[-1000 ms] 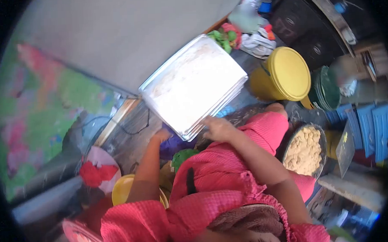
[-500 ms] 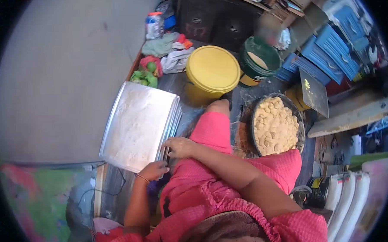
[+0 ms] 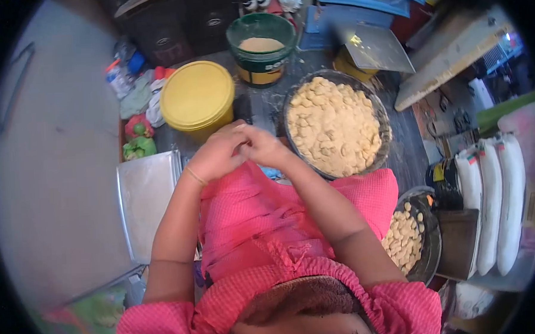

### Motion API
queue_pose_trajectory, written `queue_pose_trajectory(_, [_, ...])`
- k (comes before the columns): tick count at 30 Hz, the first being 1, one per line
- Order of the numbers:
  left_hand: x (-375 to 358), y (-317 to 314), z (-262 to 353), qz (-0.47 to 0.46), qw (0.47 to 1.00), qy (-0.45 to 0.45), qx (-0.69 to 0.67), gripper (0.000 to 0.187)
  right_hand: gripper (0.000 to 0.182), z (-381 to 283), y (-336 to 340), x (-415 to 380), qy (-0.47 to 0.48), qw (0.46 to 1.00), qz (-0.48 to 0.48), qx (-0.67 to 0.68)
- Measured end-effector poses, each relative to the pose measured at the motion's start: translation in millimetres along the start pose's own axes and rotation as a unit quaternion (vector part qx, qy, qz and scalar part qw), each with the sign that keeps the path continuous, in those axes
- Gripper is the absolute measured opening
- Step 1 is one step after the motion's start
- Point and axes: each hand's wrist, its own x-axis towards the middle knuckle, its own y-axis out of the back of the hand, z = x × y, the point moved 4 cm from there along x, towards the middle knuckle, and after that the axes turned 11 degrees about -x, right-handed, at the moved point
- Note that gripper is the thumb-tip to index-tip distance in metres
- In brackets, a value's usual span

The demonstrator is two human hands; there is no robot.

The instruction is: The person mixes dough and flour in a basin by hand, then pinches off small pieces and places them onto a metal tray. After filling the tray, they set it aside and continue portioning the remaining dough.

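As I watch from afar, the bare left hand (image 3: 215, 157) and bare right hand (image 3: 262, 144) meet over the pink-clothed lap.
Their fingers touch, partly bent; I cannot tell whether they grip anything. Just beyond stands a round, lidded yellow plastic bucket (image 3: 197, 97); a round black basin (image 3: 386, 127) of pale, dough-like lumps (image 3: 335, 128) sits near the right hand, silver metal trays (image 3: 148, 205) near the left forearm.

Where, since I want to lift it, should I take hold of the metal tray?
Probably by the rim of the metal tray nearest the lap, coming from that side: the tray is flat and rectangular, and its opposite edge lies close to the grey wall.
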Motion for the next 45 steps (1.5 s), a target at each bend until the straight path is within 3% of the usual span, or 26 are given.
queue_pose_trajectory(2, [51, -16, 15, -0.015, 0.999, -0.051, 0.003, 0.037, 0.032, 38, 42, -23, -0.192, 0.981, -0.016, 0.02])
queue_pose_trajectory(3, [75, -29, 12, -0.039, 0.998, -0.05, 0.013, 0.039, 0.032, 54, 61, -37, -0.202, 0.979, -0.009, 0.022])
queue_pose_trajectory(5, [119, -54, 12, -0.075, 0.996, -0.05, 0.02, 0.04, 0.038, 106, 89, -79, -0.329, 0.944, -0.01, -0.019])
queue_pose_trajectory(7, [156, -82, 14, -0.161, 0.984, -0.036, 0.068, 0.044, 0.049, 163, 108, -130, -0.415, 0.91, 0.015, 0.005])
queue_pose_trajectory(9, [186, -105, 10, -0.189, 0.978, -0.027, 0.084, 0.045, 0.054, 221, 122, -190, -0.485, 0.87, 0.071, -0.048])
queue_pose_trajectory(11, [212, -119, 4, -0.21, 0.973, -0.014, 0.099, 0.047, 0.065, 260, 142, -240, -0.575, 0.785, 0.099, -0.206])
queue_pose_trajectory(13, [232, -126, -2, -0.224, 0.971, 0.014, 0.086, 0.048, 0.081, 355, 139, -329, -0.677, 0.702, 0.205, -0.081])
queue_pose_trajectory(14, [242, -128, -9, -0.227, 0.97, 0.014, 0.083, 0.048, 0.081, 352, 144, -325, -0.68, 0.699, 0.204, -0.082])
queue_pose_trajectory(16, [253, -133, -30, -0.263, 0.95, 0.064, 0.155, 0.049, 0.086, 322, 154, -315, -0.768, 0.57, 0.273, -0.103])
queue_pose_trajectory(19, [273, -121, -31, -0.207, 0.969, 0.067, 0.113, 0.052, 0.093, 325, 112, -261, -0.78, 0.549, 0.207, -0.22])
queue_pose_trajectory(21, [277, -115, -30, -0.174, 0.977, 0.056, 0.107, 0.052, 0.087, 308, 85, -209, -0.755, 0.591, 0.053, -0.28])
queue_pose_trajectory(23, [284, -109, -26, -0.138, 0.984, 0.04, 0.107, 0.053, 0.075, 298, 53, -182, -0.615, 0.664, -0.189, -0.381])
queue_pose_trajectory(24, [286, -111, -26, -0.163, 0.978, 0.057, 0.119, 0.053, 0.075, 292, 55, -187, -0.616, 0.664, -0.188, -0.38])
queue_pose_trajectory(26, [288, -116, -26, -0.19, 0.97, 0.073, 0.133, 0.053, 0.07, 278, 57, -191, -0.483, 0.754, -0.231, -0.381])
queue_pose_trajectory(28, [290, -123, -27, -0.194, 0.97, 0.074, 0.127, 0.054, 0.068, 290, 78, -223, -0.437, 0.76, -0.215, -0.43])
queue_pose_trajectory(30, [291, -126, -31, -0.188, 0.971, 0.061, 0.136, 0.053, 0.068, 291, 114, -242, -0.541, 0.73, -0.117, -0.402])
queue_pose_trajectory(31, [291, -126, -31, -0.183, 0.971, 0.05, 0.144, 0.053, 0.068, 292, 122, -244, -0.54, 0.729, -0.118, -0.404])
queue_pose_trajectory(33, [289, -123, -31, -0.182, 0.971, 0.047, 0.145, 0.052, 0.076, 293, 140, -258, -0.692, 0.656, 0.023, -0.299])
queue_pose_trajectory(37, [299, -113, -22, -0.208, 0.969, 0.052, 0.12, 0.054, 0.076, 308, 93, -245, -0.705, 0.634, 0.013, -0.317])
queue_pose_trajectory(39, [311, -113, -28, -0.197, 0.972, 0.041, 0.119, 0.055, 0.074, 285, 76, -225, -0.625, 0.734, -0.098, -0.247])
queue_pose_trajectory(40, [315, -112, -23, -0.194, 0.973, 0.028, 0.119, 0.056, 0.074, 287, 82, -228, -0.622, 0.736, -0.09, -0.252])
queue_pose_trajectory(42, [317, -113, -14, -0.191, 0.974, 0.016, 0.121, 0.057, 0.073, 291, 90, -240, -0.543, 0.823, -0.125, -0.111])
queue_pose_trajectory(43, [316, -116, -9, -0.198, 0.973, 0.016, 0.12, 0.057, 0.072, 260, 113, -231, -0.582, 0.801, -0.067, -0.123])
queue_pose_trajectory(44, [313, -119, -6, -0.207, 0.971, 0.017, 0.117, 0.057, 0.069, 268, 125, -248, -0.574, 0.805, -0.031, -0.148])
queue_pose_trajectory(45, [311, -122, -4, -0.22, 0.97, 0.009, 0.103, 0.057, 0.067, 270, 142, -258, -0.579, 0.796, -0.041, -0.174])
